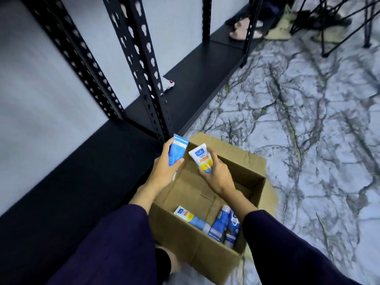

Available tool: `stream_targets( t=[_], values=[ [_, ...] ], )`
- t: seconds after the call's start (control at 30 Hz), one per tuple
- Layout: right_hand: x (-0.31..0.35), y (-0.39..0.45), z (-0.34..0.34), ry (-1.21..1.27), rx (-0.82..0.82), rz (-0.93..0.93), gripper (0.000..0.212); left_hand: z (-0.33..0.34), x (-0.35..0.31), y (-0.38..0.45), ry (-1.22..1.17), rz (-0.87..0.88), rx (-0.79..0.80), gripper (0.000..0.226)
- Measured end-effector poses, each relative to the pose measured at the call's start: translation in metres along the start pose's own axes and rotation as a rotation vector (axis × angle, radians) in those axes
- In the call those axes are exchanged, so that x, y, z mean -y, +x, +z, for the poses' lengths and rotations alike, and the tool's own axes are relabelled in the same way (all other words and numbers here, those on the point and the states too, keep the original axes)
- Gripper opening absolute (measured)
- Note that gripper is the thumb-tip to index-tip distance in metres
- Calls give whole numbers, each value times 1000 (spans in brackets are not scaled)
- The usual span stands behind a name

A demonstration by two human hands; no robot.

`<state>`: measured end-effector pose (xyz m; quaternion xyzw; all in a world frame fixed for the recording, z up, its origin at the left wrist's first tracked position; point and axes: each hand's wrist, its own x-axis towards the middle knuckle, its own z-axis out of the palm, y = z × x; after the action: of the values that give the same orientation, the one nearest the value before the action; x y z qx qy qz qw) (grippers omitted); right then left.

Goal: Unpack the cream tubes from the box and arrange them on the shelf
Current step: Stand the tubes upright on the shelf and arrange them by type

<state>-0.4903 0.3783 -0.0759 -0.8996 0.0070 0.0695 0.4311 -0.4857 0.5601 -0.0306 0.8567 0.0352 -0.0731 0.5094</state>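
An open cardboard box (242,159) stands on the floor beside the low black shelf (67,182). My left hand (166,167) grips a blue cream tube (176,150) above the box's far left corner. My right hand (216,173) holds a white and blue cream tube (201,157) over the box, crimped end up. Three more tubes (218,223) lie at the bottom of the box near its front wall. The part of the shelf board nearest the box is bare.
Black perforated shelf uprights (144,75) rise just behind the box. A small white and red object (168,85) lies further along the shelf. Marble-patterned floor (308,120) spreads to the right. Shoes (242,27) and black wire legs (337,23) are at the top right.
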Motion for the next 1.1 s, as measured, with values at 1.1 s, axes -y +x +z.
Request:
stream_targets(
  t=[1.1],
  values=[
    [578,-121,19,601,-7,-1062,75,-428,-171,-250,28,428,-1149,89]
  ],
)
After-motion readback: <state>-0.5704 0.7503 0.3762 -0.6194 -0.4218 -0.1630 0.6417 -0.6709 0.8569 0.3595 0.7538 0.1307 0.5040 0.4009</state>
